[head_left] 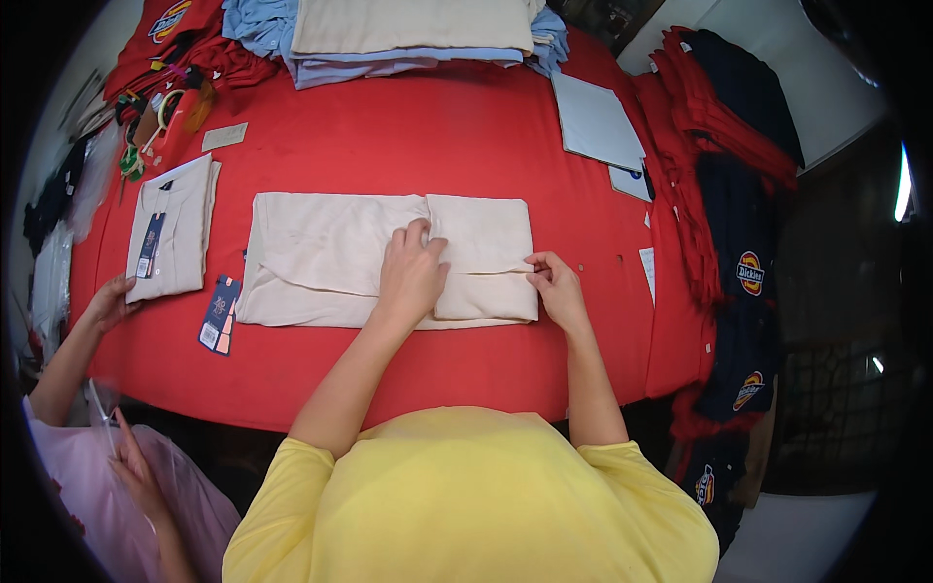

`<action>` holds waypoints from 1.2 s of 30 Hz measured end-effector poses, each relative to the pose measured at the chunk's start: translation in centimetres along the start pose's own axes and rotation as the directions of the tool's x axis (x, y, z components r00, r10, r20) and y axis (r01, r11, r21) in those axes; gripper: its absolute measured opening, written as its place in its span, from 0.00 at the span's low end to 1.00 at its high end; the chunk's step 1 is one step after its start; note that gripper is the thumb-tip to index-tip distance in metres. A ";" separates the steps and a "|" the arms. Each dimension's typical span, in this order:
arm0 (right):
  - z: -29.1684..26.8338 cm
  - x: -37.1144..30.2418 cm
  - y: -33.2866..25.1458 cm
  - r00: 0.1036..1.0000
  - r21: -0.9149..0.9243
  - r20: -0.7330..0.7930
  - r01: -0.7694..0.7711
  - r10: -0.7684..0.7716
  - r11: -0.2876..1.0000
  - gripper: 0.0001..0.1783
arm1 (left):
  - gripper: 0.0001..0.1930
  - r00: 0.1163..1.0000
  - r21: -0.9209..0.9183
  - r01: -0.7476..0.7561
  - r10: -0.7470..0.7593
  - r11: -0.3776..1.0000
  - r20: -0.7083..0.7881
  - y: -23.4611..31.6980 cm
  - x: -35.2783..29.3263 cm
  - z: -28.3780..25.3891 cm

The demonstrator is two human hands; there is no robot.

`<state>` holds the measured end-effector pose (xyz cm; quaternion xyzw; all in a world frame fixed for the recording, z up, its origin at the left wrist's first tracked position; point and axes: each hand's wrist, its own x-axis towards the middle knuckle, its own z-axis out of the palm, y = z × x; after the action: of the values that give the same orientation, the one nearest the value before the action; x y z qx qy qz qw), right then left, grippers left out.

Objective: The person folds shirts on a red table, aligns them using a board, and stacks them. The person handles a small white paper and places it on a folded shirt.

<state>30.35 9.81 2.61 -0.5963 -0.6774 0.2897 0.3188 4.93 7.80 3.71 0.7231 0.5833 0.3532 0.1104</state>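
Note:
A cream shirt (330, 238) lies folded into a long rectangle on the red-covered table, its right part turned over toward the middle. My left hand (413, 272) rests on top near the inner edge of that fold, fingers bent and somewhat apart, touching the cloth. At the shirt's right edge, my right hand (559, 289) pinches the fabric between thumb and fingers. A dark blue hang tag (221, 316) sticks out beside the shirt's left end and lies on the table.
At left, a co-worker's hand (113, 303) holds a folded cream shirt (173, 228). Stacked cream and blue garments (408, 27) lie at the far edge. White sheets (596, 121) are at far right, beside piled red and navy garments (724, 209). Scissors (131, 155) lie far left.

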 end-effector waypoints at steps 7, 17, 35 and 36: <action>0.3 0.4 -0.9 0.999 0.039 -0.029 0.031 -0.030 0.999 0.09 | 0.14 0.776 0.002 -0.580 0.551 0.815 0.306 3.8 8.7 5.8; -1.2 -0.2 -3.0 0.992 0.350 -0.108 -0.024 0.066 0.936 0.19 | 0.07 0.674 0.111 -0.659 0.519 0.744 0.525 6.9 11.9 1.6; 1.0 -1.4 -1.3 0.984 0.666 0.140 -0.173 0.106 0.725 0.18 | 0.06 0.721 -0.120 -0.565 0.560 0.816 0.409 6.0 11.0 2.6; 1.1 -1.4 -0.7 0.985 0.762 0.167 -0.159 0.046 0.628 0.19 | 0.05 0.715 -0.150 -0.608 0.620 0.780 0.323 5.5 10.9 2.0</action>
<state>29.14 8.35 2.33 -0.4198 -0.4726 0.6077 0.4808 11.22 16.78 9.57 0.9247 0.2745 0.2430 0.1022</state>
